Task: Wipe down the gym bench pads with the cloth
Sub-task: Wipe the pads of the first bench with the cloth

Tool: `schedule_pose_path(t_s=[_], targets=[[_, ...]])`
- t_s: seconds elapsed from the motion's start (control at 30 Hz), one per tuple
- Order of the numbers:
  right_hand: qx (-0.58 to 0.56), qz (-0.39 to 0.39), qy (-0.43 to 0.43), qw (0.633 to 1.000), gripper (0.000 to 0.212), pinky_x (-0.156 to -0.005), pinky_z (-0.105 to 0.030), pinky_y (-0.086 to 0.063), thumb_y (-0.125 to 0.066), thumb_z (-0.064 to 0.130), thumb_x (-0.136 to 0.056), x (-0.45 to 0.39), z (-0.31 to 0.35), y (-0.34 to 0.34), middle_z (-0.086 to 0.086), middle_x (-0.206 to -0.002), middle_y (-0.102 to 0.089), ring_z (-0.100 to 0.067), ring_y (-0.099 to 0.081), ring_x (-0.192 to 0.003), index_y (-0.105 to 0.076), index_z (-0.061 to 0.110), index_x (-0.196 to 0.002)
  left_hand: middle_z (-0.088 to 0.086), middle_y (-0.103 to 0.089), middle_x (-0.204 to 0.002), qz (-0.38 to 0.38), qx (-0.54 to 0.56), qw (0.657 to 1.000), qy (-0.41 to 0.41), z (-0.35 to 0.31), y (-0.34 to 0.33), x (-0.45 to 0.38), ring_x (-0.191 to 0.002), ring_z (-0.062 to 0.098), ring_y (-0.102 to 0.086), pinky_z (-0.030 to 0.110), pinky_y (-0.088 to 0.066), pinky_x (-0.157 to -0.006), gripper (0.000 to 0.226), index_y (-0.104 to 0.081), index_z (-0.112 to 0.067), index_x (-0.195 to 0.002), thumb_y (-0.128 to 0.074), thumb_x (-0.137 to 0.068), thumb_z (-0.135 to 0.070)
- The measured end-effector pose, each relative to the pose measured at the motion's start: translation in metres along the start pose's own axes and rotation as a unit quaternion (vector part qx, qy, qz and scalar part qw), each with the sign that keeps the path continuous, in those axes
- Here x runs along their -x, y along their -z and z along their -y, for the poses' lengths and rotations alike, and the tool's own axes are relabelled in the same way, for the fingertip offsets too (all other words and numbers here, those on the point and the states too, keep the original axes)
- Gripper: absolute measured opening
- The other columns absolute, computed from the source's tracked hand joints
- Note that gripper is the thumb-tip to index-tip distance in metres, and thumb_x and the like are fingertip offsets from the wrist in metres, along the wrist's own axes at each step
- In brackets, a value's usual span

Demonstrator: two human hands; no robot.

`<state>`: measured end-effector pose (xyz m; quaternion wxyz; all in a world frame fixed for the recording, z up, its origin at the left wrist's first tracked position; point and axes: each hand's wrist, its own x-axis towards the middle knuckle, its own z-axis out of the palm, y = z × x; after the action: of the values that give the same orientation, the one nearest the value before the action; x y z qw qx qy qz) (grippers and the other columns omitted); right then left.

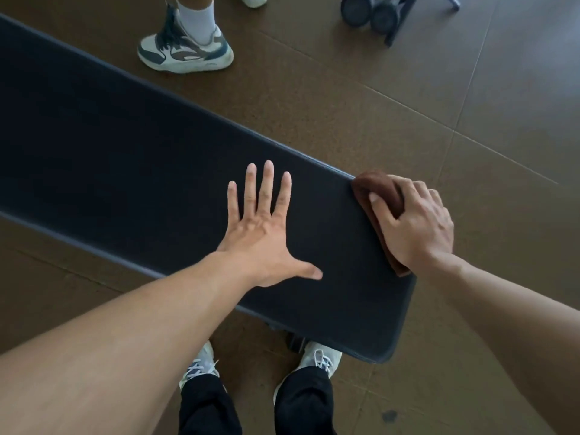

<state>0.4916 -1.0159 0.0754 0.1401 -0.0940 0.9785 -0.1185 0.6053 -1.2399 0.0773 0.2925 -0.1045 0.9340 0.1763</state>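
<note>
Down at the bottom are the person's own two feet in pale sneakers and black pants, standing on the brown floor right at the near end of the bench. One shoe sits partly under the bench's corner. A little farther up, the left hand lies flat on the dark bench pad — fingers straight and spread wide, thumb stuck out to the side, holding nothing. Beside it, at the pad's right edge, the right hand grips a brown cloth. Its thumb presses down on top of the cloth and its fingers curl over the far side, so the cloth is bunched under the palm and hangs a bit over the pad's edge. The two hands are apart, with bare pad between them. The long pad runs away to the upper left. Past it, another person's foot stands on the floor in a white and grey sneaker with a white sock. Farthest away, at the top right, sit some dark round weights — too cut off to tell more.
</note>
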Motion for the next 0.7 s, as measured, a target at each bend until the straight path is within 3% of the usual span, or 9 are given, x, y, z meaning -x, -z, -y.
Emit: schedule_pose_path(t_s=[0.13, 0.2, 0.27, 0.37, 0.5, 0.6, 0.7], targets=[[0.001, 0.052, 0.025, 0.998, 0.043, -0.088, -0.040, -0.039, -0.033, 0.067, -0.100, -0.030, 0.057, -0.002, 0.008, -0.115, -0.064, -0.021, -0.057, -0.107, -0.059, 0.040, -0.121, 0.012, 0.066, -0.134, 0.050, -0.011, 0.999, 0.016, -0.006, 0.006, -0.003, -0.125, 0.035, 0.061, 0.061, 0.028, -0.112, 0.163, 0.051, -0.017, -0.138, -0.062, -0.051, -0.096], [-0.048, 0.157, 0.059, 0.985, 0.043, -0.082, -0.036, -0.044, -0.037, 0.069, -0.100, -0.061, 0.107, -0.006, 0.010, -0.106, -0.063, -0.016, -0.059, -0.093, -0.058, 0.043, -0.127, 0.013, 0.065, -0.136, 0.058, -0.009, 0.998, 0.018, -0.008, 0.006, -0.003, -0.124, 0.035, 0.061, 0.062, 0.026, -0.113, 0.164, 0.048, -0.015, -0.141, -0.063, -0.051, -0.094], [-0.135, 0.276, 0.083, 0.948, 0.046, -0.079, -0.031, -0.050, -0.043, 0.069, -0.100, -0.094, 0.159, -0.012, 0.012, -0.107, -0.066, -0.011, -0.063, -0.089, -0.057, 0.044, -0.136, 0.014, 0.060, -0.142, 0.057, -0.015, 0.998, 0.016, -0.008, 0.005, -0.003, -0.127, 0.035, 0.059, 0.064, 0.022, -0.114, 0.162, 0.044, -0.015, -0.145, -0.062, -0.051, -0.094], [-0.192, 0.367, 0.101, 0.904, 0.049, -0.068, -0.023, -0.039, -0.046, 0.062, -0.103, -0.121, 0.205, -0.020, 0.014, -0.105, -0.061, -0.004, -0.056, -0.086, -0.051, 0.040, -0.146, 0.014, 0.055, -0.147, 0.065, -0.017, 0.998, 0.016, -0.007, 0.006, -0.004, -0.128, 0.034, 0.058, 0.063, 0.022, -0.115, 0.159, 0.044, -0.017, -0.145, -0.061, -0.054, -0.094], [-0.211, 0.364, 0.148, 0.895, 0.025, -0.083, -0.026, -0.054, -0.059, 0.050, -0.102, -0.118, 0.156, -0.018, 0.017, -0.110, -0.071, -0.005, -0.068, -0.097, -0.062, 0.048, -0.126, 0.012, 0.059, -0.144, 0.069, -0.023, 0.997, 0.020, -0.008, 0.008, -0.001, -0.127, 0.034, 0.059, 0.063, 0.021, -0.116, 0.160, 0.044, -0.016, -0.145, -0.061, -0.053, -0.094], [-0.195, 0.352, 0.102, 0.910, 0.016, -0.066, -0.014, -0.049, -0.063, 0.049, -0.099, -0.103, 0.076, 0.001, 0.025, -0.098, -0.073, 0.005, -0.067, -0.081, -0.063, 0.063, -0.106, 0.011, 0.064, -0.138, 0.068, -0.022, 0.997, 0.025, -0.009, 0.008, 0.000, -0.126, 0.034, 0.060, 0.062, 0.021, -0.115, 0.161, 0.049, -0.016, -0.140, -0.061, -0.053, -0.095], [-0.224, 0.356, 0.036, 0.907, 0.018, -0.057, -0.009, -0.045, -0.060, 0.049, -0.101, -0.088, 0.043, 0.016, 0.021, -0.096, -0.076, 0.008, -0.067, -0.070, -0.065, 0.064, -0.109, 0.011, 0.065, -0.136, 0.062, -0.022, 0.998, 0.024, -0.009, 0.008, 0.000, -0.126, 0.034, 0.060, 0.062, 0.021, -0.115, 0.160, 0.051, -0.015, -0.138, -0.059, -0.054, -0.096]])
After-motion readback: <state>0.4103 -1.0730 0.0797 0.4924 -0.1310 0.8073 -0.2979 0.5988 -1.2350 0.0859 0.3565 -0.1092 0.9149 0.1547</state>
